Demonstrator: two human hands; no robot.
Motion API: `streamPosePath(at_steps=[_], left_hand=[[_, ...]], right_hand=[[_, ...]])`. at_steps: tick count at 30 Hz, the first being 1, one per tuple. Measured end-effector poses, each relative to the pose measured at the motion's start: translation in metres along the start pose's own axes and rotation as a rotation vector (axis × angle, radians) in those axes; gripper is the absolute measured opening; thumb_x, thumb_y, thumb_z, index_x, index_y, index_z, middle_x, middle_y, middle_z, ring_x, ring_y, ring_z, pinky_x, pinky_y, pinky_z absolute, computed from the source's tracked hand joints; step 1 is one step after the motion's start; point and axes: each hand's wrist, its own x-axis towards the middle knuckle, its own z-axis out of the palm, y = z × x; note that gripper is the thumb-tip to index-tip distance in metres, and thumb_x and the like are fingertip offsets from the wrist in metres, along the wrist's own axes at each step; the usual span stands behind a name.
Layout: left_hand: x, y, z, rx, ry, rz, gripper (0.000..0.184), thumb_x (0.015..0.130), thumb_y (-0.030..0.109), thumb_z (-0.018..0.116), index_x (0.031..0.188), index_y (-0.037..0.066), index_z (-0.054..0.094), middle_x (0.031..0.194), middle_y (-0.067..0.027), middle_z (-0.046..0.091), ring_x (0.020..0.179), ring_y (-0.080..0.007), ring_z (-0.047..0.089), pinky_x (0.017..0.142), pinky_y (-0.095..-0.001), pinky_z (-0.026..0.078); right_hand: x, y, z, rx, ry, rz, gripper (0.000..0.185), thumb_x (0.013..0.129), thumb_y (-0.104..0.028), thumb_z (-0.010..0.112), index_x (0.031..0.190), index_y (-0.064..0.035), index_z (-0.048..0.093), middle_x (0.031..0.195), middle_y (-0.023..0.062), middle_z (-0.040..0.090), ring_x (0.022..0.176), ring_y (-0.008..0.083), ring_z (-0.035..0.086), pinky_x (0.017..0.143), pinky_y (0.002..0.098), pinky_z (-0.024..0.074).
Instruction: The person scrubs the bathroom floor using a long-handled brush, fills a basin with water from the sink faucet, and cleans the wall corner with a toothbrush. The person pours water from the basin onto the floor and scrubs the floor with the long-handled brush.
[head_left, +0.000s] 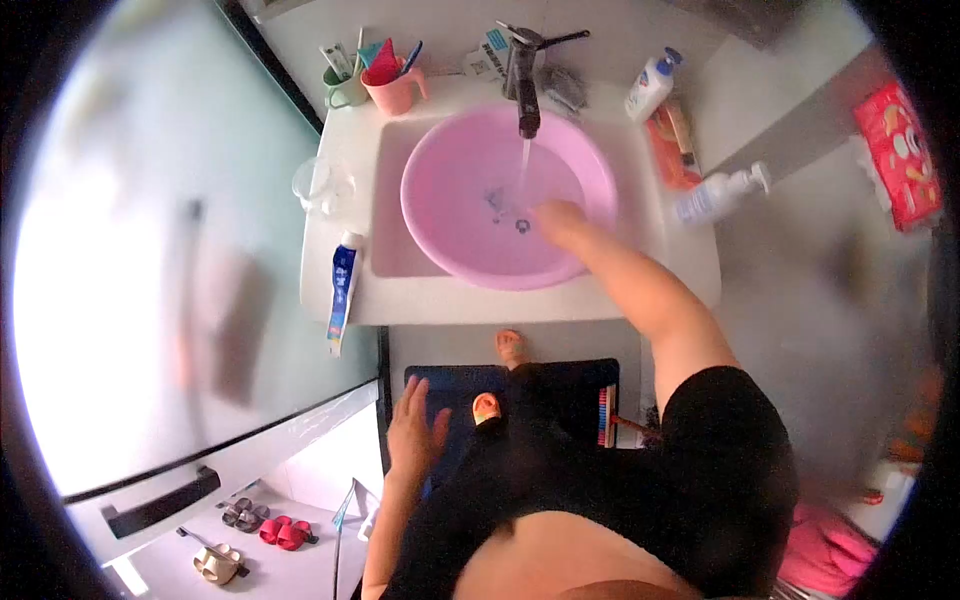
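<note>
A pink plastic basin [440, 240] stands in the sink, with water in its bottom. From the black faucet [527, 110] a stream of water runs down into it. My right hand [560, 222] reaches into the basin from the right, beside the stream; its fingers are blurred at the water, and whether they hold anything cannot be seen. Small dark marks show on the basin's bottom near that hand. My left hand [412, 432] hangs below the counter over the dark mat [430, 380], fingers stretched out, holding nothing.
On the counter's left are a toothpaste tube [343, 290], a clear cup [315, 185], a pink mug [395, 92] and a green cup [345, 92]. Pump bottles [652, 88] stand on the right. A frosted glass panel [150, 250] flanks me. A brush [606, 415] is by the mat.
</note>
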Motion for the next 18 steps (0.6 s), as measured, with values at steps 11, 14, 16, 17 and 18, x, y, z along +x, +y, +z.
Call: streamPosePath(at_steps=[11, 14, 16, 17, 18], left_hand=[[0.348, 0.158, -0.097, 0.309, 0.448, 0.728, 0.050, 0.068, 0.018, 0.058, 0.114, 0.005, 0.043, 0.128, -0.0157, 0.029, 0.119, -0.0330, 0.025, 0.097, -0.0412, 0.023], [0.442, 0.184, -0.103, 0.507, 0.582, 0.845, 0.050, 0.075, 0.021, 0.053, 0.121, 0.010, 0.036, 0.127, -0.0117, 0.033, 0.116, -0.0303, 0.031, 0.097, -0.0390, 0.024], [0.483, 0.166, -0.092, 0.682, 0.473, 0.786, 0.043, 0.079, 0.023, 0.041, 0.113, -0.002, 0.041, 0.113, -0.0187, 0.046, 0.108, -0.0303, 0.041, 0.093, -0.0408, 0.029], [0.478, 0.167, -0.087, 0.675, 0.438, 0.769, 0.043, 0.079, 0.023, 0.041, 0.113, -0.002, 0.041, 0.113, -0.0187, 0.046, 0.108, -0.0303, 0.041, 0.093, -0.0408, 0.029], [0.473, 0.169, -0.087, 0.568, 0.220, 0.540, 0.045, 0.079, 0.024, 0.041, 0.116, -0.002, 0.037, 0.117, -0.0184, 0.042, 0.110, -0.0305, 0.039, 0.095, -0.0401, 0.027]], right_hand=[[-0.040, 0.071, -0.045, 0.125, 0.335, 0.208, 0.019, 0.069, -0.015, 0.054, 0.080, -0.0002, 0.052, 0.082, 0.0178, 0.054, 0.078, 0.0343, 0.053, 0.069, 0.0421, 0.0415], [-0.046, 0.082, -0.034, 0.255, 0.504, 0.321, 0.025, 0.069, -0.020, 0.056, 0.084, -0.0003, 0.050, 0.082, 0.0185, 0.053, 0.078, 0.0352, 0.052, 0.069, 0.0427, 0.0409], [-0.050, 0.091, -0.024, 0.319, 0.543, 0.409, 0.029, 0.070, -0.022, 0.058, 0.087, -0.0002, 0.050, 0.083, 0.0189, 0.053, 0.078, 0.0360, 0.052, 0.069, 0.0431, 0.0407], [-0.045, 0.099, -0.021, 0.303, 0.566, 0.379, 0.030, 0.072, -0.025, 0.057, 0.088, -0.0001, 0.050, 0.084, 0.0179, 0.054, 0.079, 0.0338, 0.052, 0.071, 0.0412, 0.0406], [-0.042, 0.107, -0.017, 0.287, 0.585, 0.350, 0.032, 0.073, -0.027, 0.056, 0.089, 0.0000, 0.050, 0.085, 0.0168, 0.055, 0.080, 0.0316, 0.053, 0.072, 0.0394, 0.0406]])
